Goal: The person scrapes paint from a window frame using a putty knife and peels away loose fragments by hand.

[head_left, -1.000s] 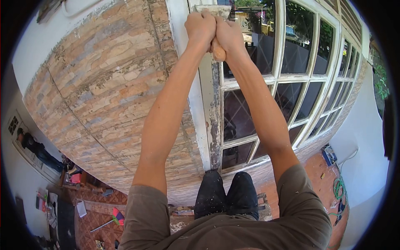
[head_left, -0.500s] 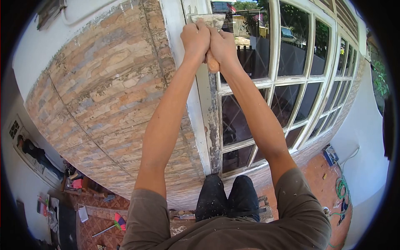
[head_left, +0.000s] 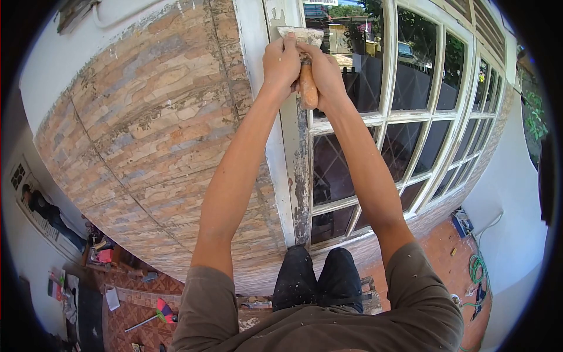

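Note:
A wide-bladed scraper (head_left: 308, 85) with a worn wooden handle is held between both hands near the top of the window frame. My left hand (head_left: 281, 63) is closed at the left side of its blade, fingers pressed on the metal. On the right side my right hand (head_left: 325, 73) is closed round the blade and neck, with the handle hanging down between the palms. The blade's edge lies at the white frame post (head_left: 284, 141). Below the hands, the strip beside the glass (head_left: 301, 193) shows flaked paint and dark bare patches.
A stone-clad wall (head_left: 152, 129) fills the left side. White-framed window panes (head_left: 410, 146) extend to the right. On the tiled floor lie a coiled green hose (head_left: 477, 267), a blue box (head_left: 463, 223) and a colourful broom (head_left: 164, 310). A person (head_left: 53, 217) is at the far left.
Both hands and the scraper have moved slightly down and right in view. More of the wooden handle shows between the hands. The view has shifted a little.

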### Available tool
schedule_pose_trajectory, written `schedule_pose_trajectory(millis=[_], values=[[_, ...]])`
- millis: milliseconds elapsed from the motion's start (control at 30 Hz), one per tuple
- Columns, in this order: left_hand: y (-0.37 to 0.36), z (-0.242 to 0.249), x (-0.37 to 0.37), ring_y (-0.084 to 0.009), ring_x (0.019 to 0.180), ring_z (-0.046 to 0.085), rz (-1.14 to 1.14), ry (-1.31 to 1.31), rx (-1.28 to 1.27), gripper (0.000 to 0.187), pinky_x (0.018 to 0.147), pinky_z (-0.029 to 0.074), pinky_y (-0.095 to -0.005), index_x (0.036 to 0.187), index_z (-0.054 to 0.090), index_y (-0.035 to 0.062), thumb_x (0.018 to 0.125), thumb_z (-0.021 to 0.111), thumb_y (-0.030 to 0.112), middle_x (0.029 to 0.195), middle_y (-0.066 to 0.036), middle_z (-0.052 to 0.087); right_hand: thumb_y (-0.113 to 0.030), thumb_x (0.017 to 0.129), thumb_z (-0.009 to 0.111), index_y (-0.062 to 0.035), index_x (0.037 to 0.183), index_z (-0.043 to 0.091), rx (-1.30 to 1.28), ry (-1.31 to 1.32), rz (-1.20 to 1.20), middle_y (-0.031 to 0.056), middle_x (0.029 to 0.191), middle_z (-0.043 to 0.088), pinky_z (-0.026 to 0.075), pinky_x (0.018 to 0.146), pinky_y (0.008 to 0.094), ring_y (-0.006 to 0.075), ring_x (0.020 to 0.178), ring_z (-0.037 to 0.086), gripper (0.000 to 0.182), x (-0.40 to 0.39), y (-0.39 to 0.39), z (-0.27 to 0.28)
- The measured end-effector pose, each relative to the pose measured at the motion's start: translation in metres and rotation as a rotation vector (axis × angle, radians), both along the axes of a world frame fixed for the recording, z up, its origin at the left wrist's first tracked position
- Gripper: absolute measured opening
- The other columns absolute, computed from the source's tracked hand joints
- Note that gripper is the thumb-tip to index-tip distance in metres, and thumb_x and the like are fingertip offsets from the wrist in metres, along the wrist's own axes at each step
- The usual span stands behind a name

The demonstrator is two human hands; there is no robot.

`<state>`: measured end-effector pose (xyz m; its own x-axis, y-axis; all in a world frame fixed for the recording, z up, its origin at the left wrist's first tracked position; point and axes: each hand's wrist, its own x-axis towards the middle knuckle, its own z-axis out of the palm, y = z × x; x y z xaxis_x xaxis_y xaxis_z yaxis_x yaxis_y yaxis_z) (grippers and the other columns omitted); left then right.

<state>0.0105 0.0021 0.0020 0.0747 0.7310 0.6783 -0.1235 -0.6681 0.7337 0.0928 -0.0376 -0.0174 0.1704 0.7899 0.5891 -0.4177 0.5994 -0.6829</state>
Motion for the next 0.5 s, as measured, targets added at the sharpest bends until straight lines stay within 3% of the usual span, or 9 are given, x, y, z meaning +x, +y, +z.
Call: schedule_pose_trajectory(millis=[33,100,200,300,500], values=[[-0.004,0.000,-0.003,-0.0224,0.051,0.057,0.001,-0.003,0.000,0.039,0.050,0.045,-0.0371,0.085,0.059,-0.0028,0.101,0.042,0.029,0.059,-0.010,0.057,-0.025,0.096,0.054,0.0008,0.091,0.055,-0.025,0.016,0.007,0.0081,0.066,0.057,0.046,0.041,0.0305,0.0178,0.044,0.053,0.026,-0.001,-0.002,0.001],[-0.013,0.003,-0.010,-0.0142,0.038,0.045,-0.207,-0.025,-0.169,0.034,0.036,0.035,-0.0302,0.090,0.054,0.0018,0.102,0.041,0.031,0.055,-0.003,0.048,-0.025,0.095,0.054,0.0021,0.091,0.055,-0.030,0.014,0.051,0.0090,0.067,0.058,0.045,0.039,0.0323,0.0184,0.044,0.053,0.027,0.002,0.005,0.001],[-0.017,0.006,-0.015,-0.0118,0.032,0.037,-0.273,-0.021,-0.174,0.031,0.031,0.029,-0.0273,0.093,0.053,0.0033,0.102,0.041,0.030,0.053,-0.002,0.045,-0.023,0.096,0.053,0.0032,0.089,0.055,-0.024,-0.004,0.084,0.0101,0.068,0.058,0.045,0.038,0.0332,0.0190,0.043,0.053,0.027,0.005,0.008,0.001],[-0.021,0.009,-0.016,-0.0096,0.036,0.033,-0.295,-0.010,-0.155,0.031,0.033,0.023,-0.0260,0.097,0.054,0.0037,0.100,0.047,0.033,0.054,0.002,0.037,-0.019,0.096,0.052,0.0030,0.087,0.056,0.028,-0.024,0.057,0.0104,0.067,0.058,0.044,0.038,0.0318,0.0187,0.043,0.053,0.025,0.003,0.010,0.003],[-0.011,0.012,-0.007,-0.0093,0.038,0.032,-0.270,-0.006,-0.141,0.033,0.033,0.024,-0.0273,0.104,0.055,0.0032,0.100,0.047,0.035,0.053,0.002,0.037,-0.016,0.094,0.054,0.0041,0.084,0.058,0.078,0.096,-0.047,0.0098,0.063,0.057,0.042,0.038,0.0309,0.0176,0.042,0.052,0.023,-0.004,0.016,0.009]])
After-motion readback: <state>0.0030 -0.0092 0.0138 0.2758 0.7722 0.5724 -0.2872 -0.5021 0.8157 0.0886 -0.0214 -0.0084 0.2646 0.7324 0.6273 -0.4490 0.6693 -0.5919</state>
